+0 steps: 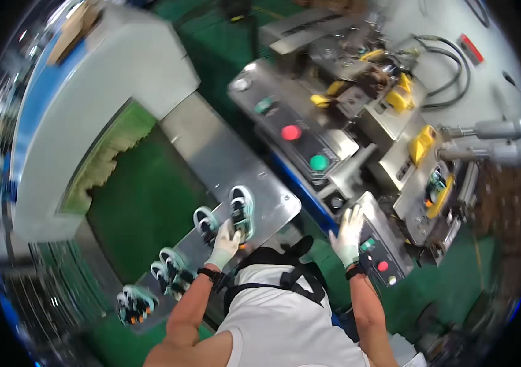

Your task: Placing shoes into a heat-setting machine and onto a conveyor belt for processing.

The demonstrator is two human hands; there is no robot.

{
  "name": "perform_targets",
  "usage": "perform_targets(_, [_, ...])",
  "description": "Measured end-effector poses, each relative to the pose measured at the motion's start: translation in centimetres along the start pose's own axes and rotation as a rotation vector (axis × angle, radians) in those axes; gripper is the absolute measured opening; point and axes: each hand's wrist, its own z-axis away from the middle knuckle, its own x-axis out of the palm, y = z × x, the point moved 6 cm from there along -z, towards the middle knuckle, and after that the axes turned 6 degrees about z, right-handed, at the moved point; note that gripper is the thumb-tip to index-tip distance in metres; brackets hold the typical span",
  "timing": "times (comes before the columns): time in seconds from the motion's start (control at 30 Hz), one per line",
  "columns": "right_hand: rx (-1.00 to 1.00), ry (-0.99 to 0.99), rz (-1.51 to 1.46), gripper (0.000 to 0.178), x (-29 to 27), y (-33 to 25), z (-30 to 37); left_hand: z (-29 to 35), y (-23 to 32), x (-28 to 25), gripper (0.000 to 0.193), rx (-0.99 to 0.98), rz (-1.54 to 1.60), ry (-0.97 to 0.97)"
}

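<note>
My left hand, in a white glove, has its fingers closed on the near end of a black, white and mint sneaker at the end of a metal shelf. A second sneaker lies just left of those fingers. My right hand, also gloved, is open with fingers stretched out. It rests on or hovers just over the inner edge of a grey control panel with a green and a red button; contact cannot be made out. Nothing shows in the right hand.
Several more sneakers line the metal shelf toward the lower left. Beside it stands a pale machine with a green curtained opening. At right, a press machine with yellow clamps holds a shoe; its buttoned panel faces the shelf.
</note>
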Motion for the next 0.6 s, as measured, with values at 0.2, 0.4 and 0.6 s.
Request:
perform_targets(0.2, [-0.079,-0.081,0.109,0.092,1.8,-5.7,0.5,6.2,2.7,-11.5,0.069,0.137,-0.381,0.422])
perform_targets(0.4, [0.163,-0.606,-0.646,0.096,12.3,-24.2,3.1,6.3,-7.0,-7.6,0.096,-0.155,-0.193,0.366])
perform_targets(0.6, [0.356,0.014,-0.727,0.071,25.3,-25.5,3.9,2.2,-4.3,-9.0,0.077,0.018,0.081,0.15])
